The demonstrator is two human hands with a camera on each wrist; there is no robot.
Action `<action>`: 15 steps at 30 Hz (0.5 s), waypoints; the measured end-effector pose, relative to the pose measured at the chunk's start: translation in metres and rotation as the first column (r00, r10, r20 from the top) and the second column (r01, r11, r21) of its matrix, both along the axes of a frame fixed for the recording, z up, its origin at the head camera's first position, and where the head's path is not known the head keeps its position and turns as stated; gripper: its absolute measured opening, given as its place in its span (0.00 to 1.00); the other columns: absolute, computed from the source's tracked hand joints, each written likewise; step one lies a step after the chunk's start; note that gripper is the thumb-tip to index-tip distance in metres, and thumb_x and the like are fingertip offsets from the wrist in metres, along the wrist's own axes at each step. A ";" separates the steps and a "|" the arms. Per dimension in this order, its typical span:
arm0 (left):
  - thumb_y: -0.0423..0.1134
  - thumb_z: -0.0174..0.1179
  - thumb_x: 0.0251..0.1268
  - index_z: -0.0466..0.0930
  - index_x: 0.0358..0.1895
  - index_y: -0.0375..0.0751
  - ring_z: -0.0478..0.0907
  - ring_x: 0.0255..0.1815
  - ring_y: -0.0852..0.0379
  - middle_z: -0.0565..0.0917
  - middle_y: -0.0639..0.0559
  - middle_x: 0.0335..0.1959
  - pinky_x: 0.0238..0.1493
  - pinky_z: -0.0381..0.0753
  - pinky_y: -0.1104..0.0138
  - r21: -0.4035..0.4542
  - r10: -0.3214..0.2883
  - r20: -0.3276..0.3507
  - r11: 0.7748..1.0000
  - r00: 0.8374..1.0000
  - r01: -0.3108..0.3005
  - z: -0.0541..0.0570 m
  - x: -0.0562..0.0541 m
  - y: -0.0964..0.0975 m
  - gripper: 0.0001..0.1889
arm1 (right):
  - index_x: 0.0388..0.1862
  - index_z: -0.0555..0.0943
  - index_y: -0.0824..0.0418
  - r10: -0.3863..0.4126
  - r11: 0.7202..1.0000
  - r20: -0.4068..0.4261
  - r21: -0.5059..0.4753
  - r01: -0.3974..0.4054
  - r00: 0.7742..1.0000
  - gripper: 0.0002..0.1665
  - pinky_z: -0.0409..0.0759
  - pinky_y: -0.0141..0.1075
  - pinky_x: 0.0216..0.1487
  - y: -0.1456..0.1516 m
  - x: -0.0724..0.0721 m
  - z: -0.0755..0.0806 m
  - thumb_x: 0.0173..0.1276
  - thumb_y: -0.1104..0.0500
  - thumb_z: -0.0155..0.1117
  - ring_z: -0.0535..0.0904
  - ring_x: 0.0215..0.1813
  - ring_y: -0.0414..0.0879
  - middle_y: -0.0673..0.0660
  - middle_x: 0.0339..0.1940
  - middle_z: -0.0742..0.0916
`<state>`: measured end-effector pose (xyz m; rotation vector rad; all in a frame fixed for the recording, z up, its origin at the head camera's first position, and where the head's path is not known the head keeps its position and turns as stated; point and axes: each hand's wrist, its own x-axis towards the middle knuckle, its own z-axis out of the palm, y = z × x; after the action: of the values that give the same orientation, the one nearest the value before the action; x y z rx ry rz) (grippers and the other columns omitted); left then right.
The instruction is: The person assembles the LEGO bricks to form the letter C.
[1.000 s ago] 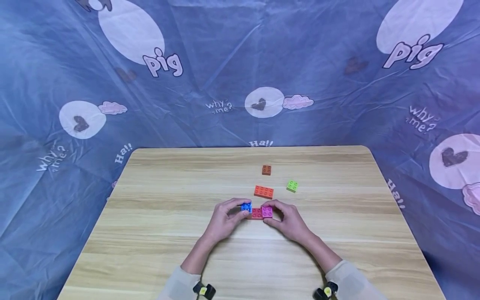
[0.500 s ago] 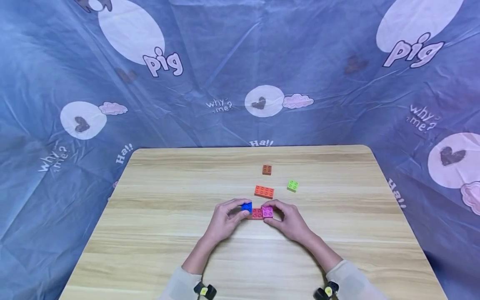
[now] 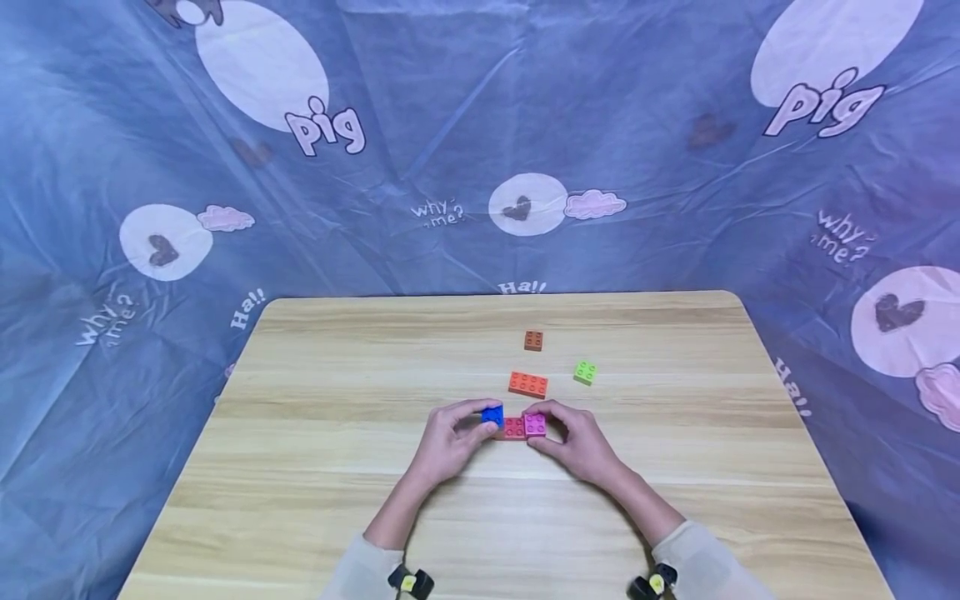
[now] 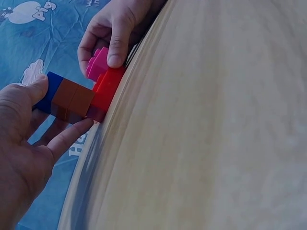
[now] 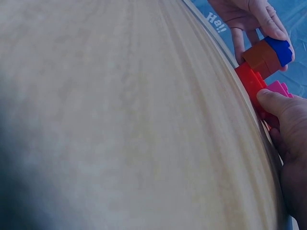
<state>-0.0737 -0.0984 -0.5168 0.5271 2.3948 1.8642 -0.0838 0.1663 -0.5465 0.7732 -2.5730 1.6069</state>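
A red building brick [image 3: 514,427] lies flat on the table at the centre. On its left end stands a stack of brown bricks [image 4: 72,98] topped by a blue brick [image 3: 492,414]; the head view hides most of the brown. My left hand [image 3: 448,440] pinches the blue brick, thumb on its near side, with another finger reaching down beside the stack's foot. At the right end a pink brick [image 3: 535,425] sits on top of the red one. My right hand [image 3: 581,442] grips that end, its thumb tip against the red brick just beside the pink.
Beyond the hands lie an orange-red long brick [image 3: 528,384], a lime green brick [image 3: 585,372] and a separate brown brick [image 3: 533,340]. All rest studs up on the wood-grain table [image 3: 337,375]. A blue printed cloth [image 3: 450,125] hangs behind and along the sides.
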 end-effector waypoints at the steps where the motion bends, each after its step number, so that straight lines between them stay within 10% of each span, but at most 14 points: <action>1: 0.35 0.71 0.68 0.87 0.61 0.46 0.88 0.56 0.44 0.88 0.45 0.59 0.52 0.89 0.67 0.002 0.003 0.003 1.000 1.000 -0.003 0.000 0.000 0.000 0.19 | 0.57 0.86 0.51 0.000 1.000 0.000 0.003 0.000 1.000 0.27 0.84 0.38 0.66 0.000 0.000 0.000 0.59 0.64 0.83 0.87 0.60 0.46 0.45 0.54 0.91; 15: 0.37 0.72 0.68 0.87 0.61 0.47 0.89 0.54 0.46 0.89 0.46 0.58 0.51 0.89 0.67 0.000 0.006 0.035 1.000 0.999 -0.006 0.001 0.000 0.000 0.19 | 0.57 0.85 0.50 -0.004 1.000 0.000 0.011 0.004 1.000 0.27 0.84 0.38 0.65 0.000 0.000 0.000 0.60 0.64 0.83 0.87 0.60 0.45 0.45 0.55 0.91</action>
<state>-0.0738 -0.0981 -0.5155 0.4835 2.3771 1.8594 -0.0838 0.1663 -0.5468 0.7688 -2.5842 1.5923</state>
